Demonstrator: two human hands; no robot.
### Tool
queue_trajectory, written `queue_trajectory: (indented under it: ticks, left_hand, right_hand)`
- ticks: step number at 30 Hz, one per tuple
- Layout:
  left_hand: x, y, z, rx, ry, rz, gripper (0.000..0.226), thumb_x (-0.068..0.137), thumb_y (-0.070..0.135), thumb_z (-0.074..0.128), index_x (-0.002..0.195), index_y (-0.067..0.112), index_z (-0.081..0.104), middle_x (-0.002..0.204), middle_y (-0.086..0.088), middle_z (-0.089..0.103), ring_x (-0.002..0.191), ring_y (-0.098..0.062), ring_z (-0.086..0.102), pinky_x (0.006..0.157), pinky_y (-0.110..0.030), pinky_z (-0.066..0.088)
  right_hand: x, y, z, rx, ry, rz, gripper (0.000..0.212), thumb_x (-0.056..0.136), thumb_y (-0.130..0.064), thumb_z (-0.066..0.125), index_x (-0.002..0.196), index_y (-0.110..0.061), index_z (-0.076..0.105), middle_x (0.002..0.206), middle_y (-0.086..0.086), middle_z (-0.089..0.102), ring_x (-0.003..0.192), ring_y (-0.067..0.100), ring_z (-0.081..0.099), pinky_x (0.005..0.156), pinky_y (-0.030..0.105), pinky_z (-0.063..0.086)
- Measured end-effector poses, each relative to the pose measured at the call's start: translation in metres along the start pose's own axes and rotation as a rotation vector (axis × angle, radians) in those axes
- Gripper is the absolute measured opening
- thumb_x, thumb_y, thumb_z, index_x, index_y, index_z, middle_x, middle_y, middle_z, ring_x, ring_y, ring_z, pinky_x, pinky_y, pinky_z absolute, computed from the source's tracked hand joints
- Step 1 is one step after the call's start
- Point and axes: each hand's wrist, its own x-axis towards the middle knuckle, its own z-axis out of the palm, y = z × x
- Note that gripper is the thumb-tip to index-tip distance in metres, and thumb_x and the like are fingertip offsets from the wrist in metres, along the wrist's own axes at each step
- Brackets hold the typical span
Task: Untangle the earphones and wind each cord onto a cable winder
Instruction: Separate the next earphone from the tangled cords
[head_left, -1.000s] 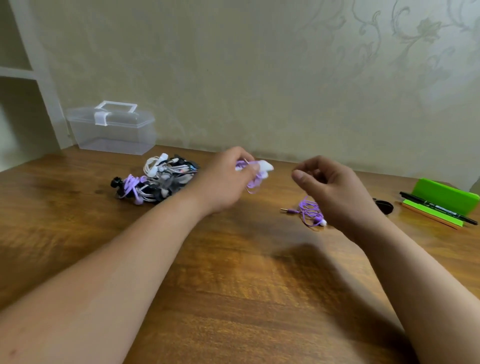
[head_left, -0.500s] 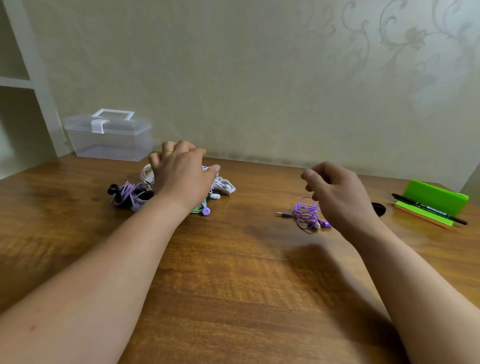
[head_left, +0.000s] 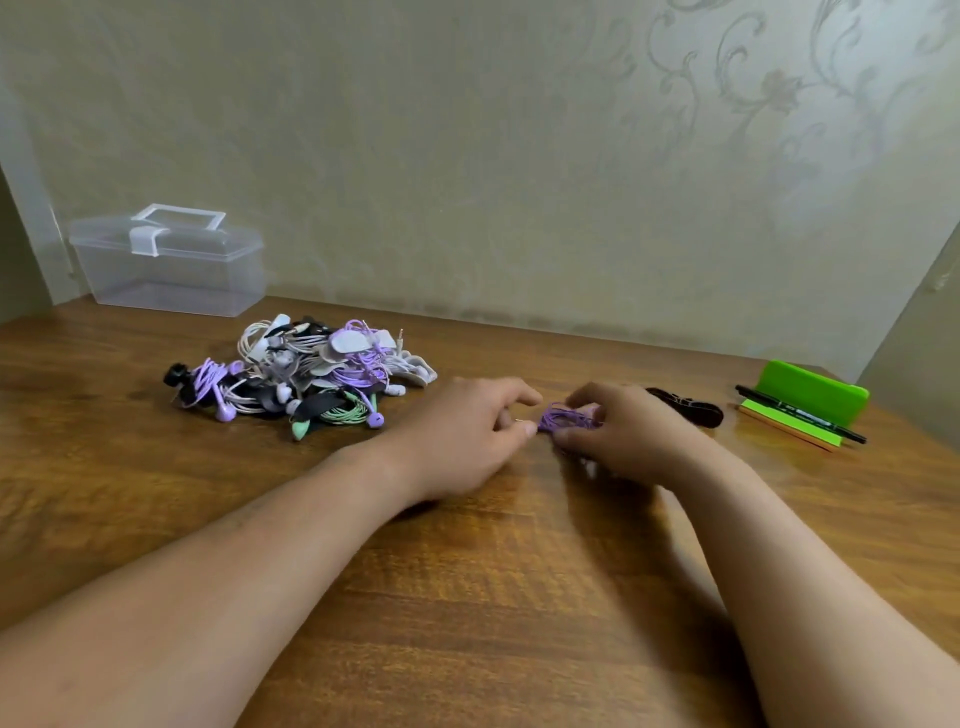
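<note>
Wooden table (head_left: 467, 597): earphone pile (head_left: 306, 374), clear box (head_left: 171, 270), green stand (head_left: 810, 395).

The desk (head_left: 467, 597) is grained wood under a glossy varnish that catches the light. The storage box (head_left: 176, 275) is clear, smooth plastic with a frosted white latch, and the green stand (head_left: 810, 397) is shiny plastic. The purple cord (head_left: 566, 418) and the earphone pile (head_left: 311, 374) look thin, smooth and rubbery; the wallpaper (head_left: 519, 156) is matt and embossed.

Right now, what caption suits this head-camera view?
A left hand and right hand pinch a tangled purple earphone cord on a wooden table, beside a multicoloured heap of earphones.
</note>
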Motion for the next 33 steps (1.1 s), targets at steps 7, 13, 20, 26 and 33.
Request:
queue_trajectory:
  ticks: [7, 13, 20, 26, 33]
  left_hand:
    - [0.005, -0.013, 0.008, 0.030, -0.049, -0.083, 0.072, 0.089, 0.044, 0.074, 0.153, 0.029, 0.043, 0.133, 0.003, 0.051, 0.099, -0.012, 0.055, 0.092, -0.027, 0.044]
    - [0.006, -0.017, 0.005, 0.003, -0.038, -0.087, 0.016, 0.094, 0.033, 0.069, 0.109, 0.032, 0.067, 0.103, 0.008, 0.065, 0.095, -0.015, 0.063, 0.080, -0.035, 0.049]
    - [0.008, -0.021, -0.001, -0.557, 0.006, -0.320, 0.021, 0.103, 0.025, 0.060, 0.085, 0.016, 0.059, 0.068, -0.006, 0.064, 0.060, -0.018, 0.057, 0.057, -0.029, 0.043]
    - [0.007, -0.004, -0.004, -0.947, -0.040, -0.391, 0.012, 0.106, 0.011, 0.054, 0.099, 0.006, 0.061, 0.082, -0.012, 0.073, 0.061, -0.018, 0.067, 0.051, -0.024, 0.049]
    - [0.006, 0.001, -0.009, -1.011, -0.027, -0.427, 0.024, 0.099, 0.008, 0.046, 0.098, -0.002, 0.068, 0.092, -0.015, 0.076, 0.073, -0.024, 0.068, 0.067, -0.034, 0.055]
  right_hand:
    - [-0.003, -0.014, 0.016, 0.343, 0.030, -0.192, 0.019, 0.095, -0.016, 0.073, 0.109, -0.028, 0.072, 0.097, -0.004, 0.075, 0.072, 0.011, 0.072, 0.068, 0.031, 0.061]
    - [-0.002, -0.018, 0.015, 1.039, -0.216, -0.140, 0.021, 0.099, -0.003, 0.065, 0.120, -0.008, 0.068, 0.114, 0.019, 0.072, 0.091, 0.028, 0.075, 0.082, 0.038, 0.061]
    - [0.002, -0.015, 0.011, 1.188, 0.007, -0.025, 0.027, 0.100, 0.004, 0.043, 0.107, -0.004, 0.068, 0.097, 0.017, 0.070, 0.080, 0.025, 0.068, 0.064, 0.032, 0.055]
    - [-0.008, -0.018, 0.014, 0.578, -0.040, -0.214, 0.032, 0.098, -0.012, 0.059, 0.127, -0.022, 0.065, 0.110, 0.002, 0.071, 0.071, 0.006, 0.063, 0.061, 0.020, 0.048]
    - [-0.008, -0.014, 0.013, 0.447, 0.038, -0.295, 0.003, 0.097, -0.019, 0.071, 0.096, -0.021, 0.068, 0.076, -0.005, 0.068, 0.058, 0.007, 0.060, 0.057, 0.021, 0.046]
